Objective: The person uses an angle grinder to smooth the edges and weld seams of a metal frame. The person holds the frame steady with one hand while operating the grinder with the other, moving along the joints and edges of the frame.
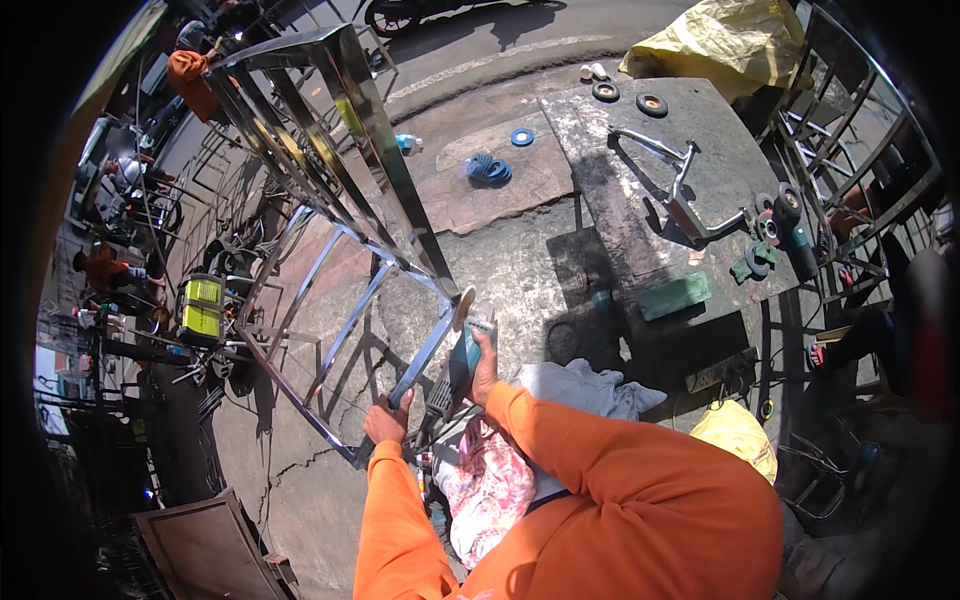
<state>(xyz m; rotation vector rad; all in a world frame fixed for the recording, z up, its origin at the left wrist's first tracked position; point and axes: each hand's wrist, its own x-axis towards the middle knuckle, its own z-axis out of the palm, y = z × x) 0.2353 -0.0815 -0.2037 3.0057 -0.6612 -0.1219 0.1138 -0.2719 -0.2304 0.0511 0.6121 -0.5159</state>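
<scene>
A shiny metal chair frame [385, 170] with a tall slatted back stands tilted in front of me. My left hand [386, 420] is closed around the near end of its seat rail. An angle grinder [464, 358] with a teal body is gripped in my right hand [485, 372]. Its disc [463, 308] is at the corner where the seat rail meets the back post; whether it touches the metal I cannot tell. A pink and white patterned cloth [490, 485] lies close below my hands, beside a pale grey cloth [590, 388].
On the right, a slab [740, 140] holds a bent metal tube piece [690, 200], loose grinding wheels [652, 105] and a second grinder [798, 245]. Blue discs [489, 170] lie past the frame. A brown wooden panel [205, 550] is at lower left. People in orange work at far left.
</scene>
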